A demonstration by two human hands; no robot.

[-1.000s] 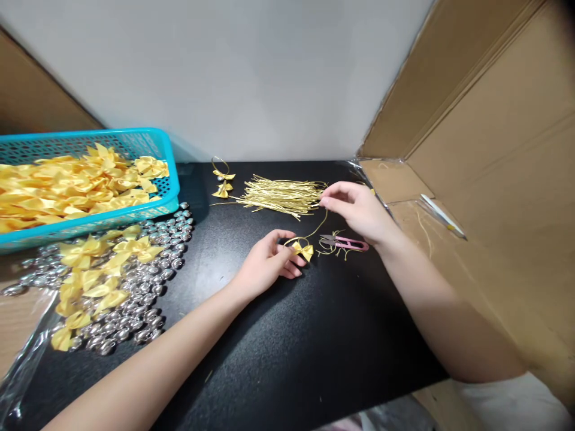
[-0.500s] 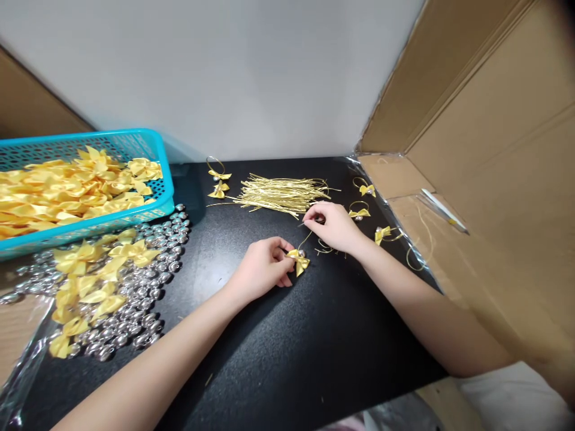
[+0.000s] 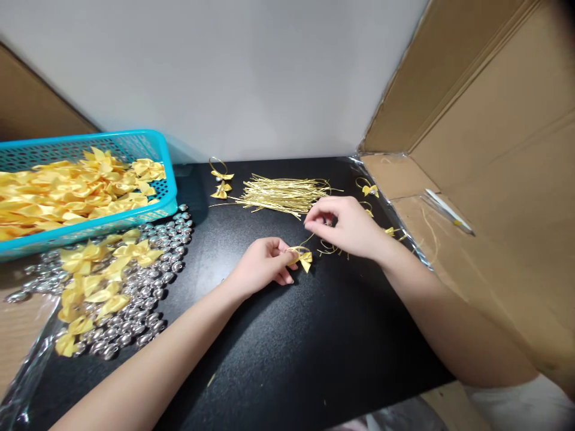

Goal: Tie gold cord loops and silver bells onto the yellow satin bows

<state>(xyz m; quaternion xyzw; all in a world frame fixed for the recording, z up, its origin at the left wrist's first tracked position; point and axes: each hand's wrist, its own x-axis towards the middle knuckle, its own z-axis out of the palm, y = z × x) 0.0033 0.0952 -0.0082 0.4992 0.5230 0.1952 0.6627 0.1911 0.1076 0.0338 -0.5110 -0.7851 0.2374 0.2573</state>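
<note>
My left hand (image 3: 269,266) pinches a yellow ribbon bow (image 3: 306,261) between thumb and fingers, just above the black table. A thin gold cord (image 3: 308,240) arcs over the bow and runs up toward my right hand (image 3: 345,224). The right thumb and index finger are pressed together. A small dark thing shows inside the curled right fingers; what they grip is hidden. Behind both hands lies a bundle of gold cords (image 3: 283,194). Several loose cord pieces (image 3: 331,249) lie under the right hand.
At left, a blue basket (image 3: 169,173) holds many yellow bows. In front of it lie silver beads (image 3: 150,311) with more bows (image 3: 108,293). Finished-looking bows with cord loops (image 3: 220,176) lie at the back. A white pen-like tool (image 3: 449,212) rests on cardboard at right.
The cord now curves over the bow, which has turned in my left fingers. My right hand has shifted slightly right and covers more of the bows at the right edge.
</note>
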